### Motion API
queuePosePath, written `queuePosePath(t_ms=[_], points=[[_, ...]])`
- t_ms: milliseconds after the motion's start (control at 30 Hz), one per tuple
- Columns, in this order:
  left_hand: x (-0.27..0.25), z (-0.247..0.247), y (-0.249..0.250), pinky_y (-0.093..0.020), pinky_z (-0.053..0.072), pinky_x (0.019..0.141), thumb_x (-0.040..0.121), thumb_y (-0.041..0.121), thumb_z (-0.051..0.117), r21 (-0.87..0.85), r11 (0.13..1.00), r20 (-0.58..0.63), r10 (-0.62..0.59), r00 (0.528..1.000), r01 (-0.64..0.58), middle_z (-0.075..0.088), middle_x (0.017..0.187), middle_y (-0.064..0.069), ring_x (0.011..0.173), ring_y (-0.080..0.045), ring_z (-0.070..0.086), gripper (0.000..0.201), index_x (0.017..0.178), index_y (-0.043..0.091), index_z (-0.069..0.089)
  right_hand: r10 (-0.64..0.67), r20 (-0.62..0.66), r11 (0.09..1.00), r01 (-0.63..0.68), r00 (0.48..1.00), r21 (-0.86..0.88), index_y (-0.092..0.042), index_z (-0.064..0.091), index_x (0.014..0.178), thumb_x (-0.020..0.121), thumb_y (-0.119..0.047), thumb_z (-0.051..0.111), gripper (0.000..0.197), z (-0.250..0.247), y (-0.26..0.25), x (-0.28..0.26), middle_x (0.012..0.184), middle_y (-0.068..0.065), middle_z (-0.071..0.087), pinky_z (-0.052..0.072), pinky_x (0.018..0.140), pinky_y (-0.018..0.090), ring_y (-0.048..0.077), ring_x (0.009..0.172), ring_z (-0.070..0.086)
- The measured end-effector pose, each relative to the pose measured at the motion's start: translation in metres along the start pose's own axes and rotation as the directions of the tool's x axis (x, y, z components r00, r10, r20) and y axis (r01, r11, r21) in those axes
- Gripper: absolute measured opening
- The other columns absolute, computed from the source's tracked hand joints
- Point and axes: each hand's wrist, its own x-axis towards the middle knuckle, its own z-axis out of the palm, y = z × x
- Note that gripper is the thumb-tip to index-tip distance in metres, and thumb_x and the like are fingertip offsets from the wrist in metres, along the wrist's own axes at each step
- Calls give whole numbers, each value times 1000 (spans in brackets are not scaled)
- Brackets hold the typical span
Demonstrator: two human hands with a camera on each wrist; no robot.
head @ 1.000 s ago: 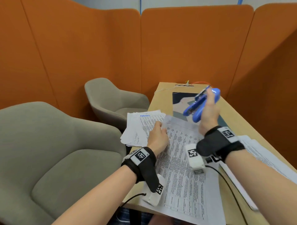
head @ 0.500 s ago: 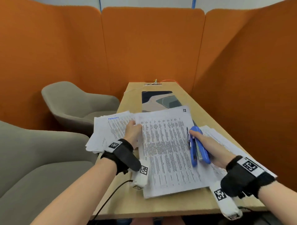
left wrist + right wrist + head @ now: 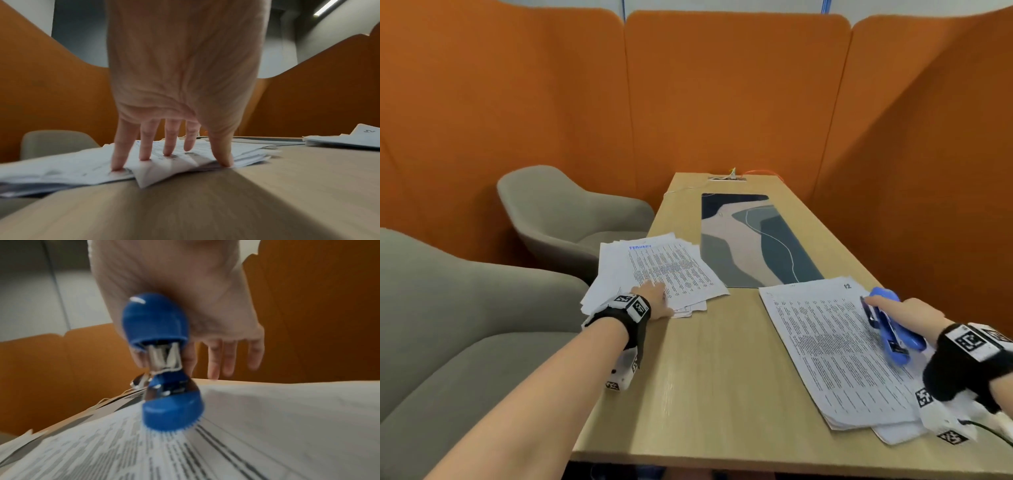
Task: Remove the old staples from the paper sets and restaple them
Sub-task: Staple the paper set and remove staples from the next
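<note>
A loose pile of printed paper sets (image 3: 671,267) lies at the table's left edge. My left hand (image 3: 654,296) rests on its near corner. In the left wrist view the fingers (image 3: 144,151) are straight and spread, pressing down on the pile (image 3: 61,165), with the thumb at its edge. A second stack of paper sets (image 3: 832,342) lies at the right. On top of it rests a blue stapler (image 3: 893,334), held by my right hand (image 3: 904,310) with the index finger along its top. The right wrist view shows the stapler (image 3: 154,321) pinched and its base on the paper (image 3: 267,426).
The wooden table (image 3: 722,377) runs away from me between orange partitions (image 3: 722,85). A patterned desk mat (image 3: 753,240) lies beyond the papers. A socket with cables (image 3: 727,177) sits at the far end. Two grey armchairs (image 3: 571,212) (image 3: 465,325) stand to the left.
My right hand has come down from mid-air and set the stapler on the papers. The top paper set went from the table's middle to the right stack. My left hand shifted onto the left pile.
</note>
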Motion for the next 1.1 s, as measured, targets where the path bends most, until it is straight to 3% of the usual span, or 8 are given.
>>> queuePosePath(t_ms=[67,200,367,567,700,800,933,1100], points=[[0,-3,2,-36,45,96,97,31,45,56,998,1,29,1000,-29,55,130,-13,116,-31,55,39,127,7,50,-59,-85,996,53,995,-69,-3,58,66,86,-66,45,68,3,-4,6,76,15,58,35,82,37,34,91,59],[-3,-5,3,-35,46,94,98,16,44,204,976,28,73,997,-77,56,129,-14,117,-31,56,36,132,5,46,-144,86,947,112,986,303,3,62,91,87,-54,55,58,11,-23,-11,82,20,60,39,77,38,31,78,54],[-3,-7,-7,-38,46,97,93,34,51,172,976,87,119,989,-133,55,129,-10,117,-30,54,45,131,11,46,-268,197,867,147,943,476,-6,58,99,91,-47,54,42,26,-40,-34,85,17,60,44,67,33,24,69,53],[-5,-5,-7,-35,48,92,95,6,45,329,933,36,144,989,-147,59,122,-14,111,-30,59,32,126,6,53,-301,247,831,126,921,542,-9,57,89,92,-45,54,36,43,-45,-53,83,15,62,46,68,33,26,71,56],[-5,-32,-14,-35,46,86,98,13,41,132,986,-133,122,984,-104,62,107,-15,93,-29,57,28,112,1,61,-309,275,797,90,910,597,-11,59,84,94,-42,51,33,44,-48,-59,71,8,64,42,58,28,20,59,57],[-10,-47,-26,-37,44,86,94,8,44,-36,996,-358,65,932,-83,61,112,-17,105,-35,57,24,111,5,61,-314,257,767,85,914,635,-11,57,84,93,-41,53,31,46,-52,-60,72,9,62,43,60,29,21,61,55],[-22,-57,-30,-38,41,74,94,8,43,-63,990,-545,70,836,-124,62,100,-19,96,-41,56,12,95,6,55,-313,256,746,70,914,662,-9,56,89,90,-43,56,34,48,-55,-59,76,10,60,43,63,31,22,64,54],[-56,-61,-10,-35,37,66,98,23,44,211,931,-577,364,731,-296,58,92,-6,89,-28,57,14,85,19,41,-336,176,714,128,925,688,-13,57,89,87,-51,57,38,48,-57,-56,85,11,59,42,76,34,23,74,53]])
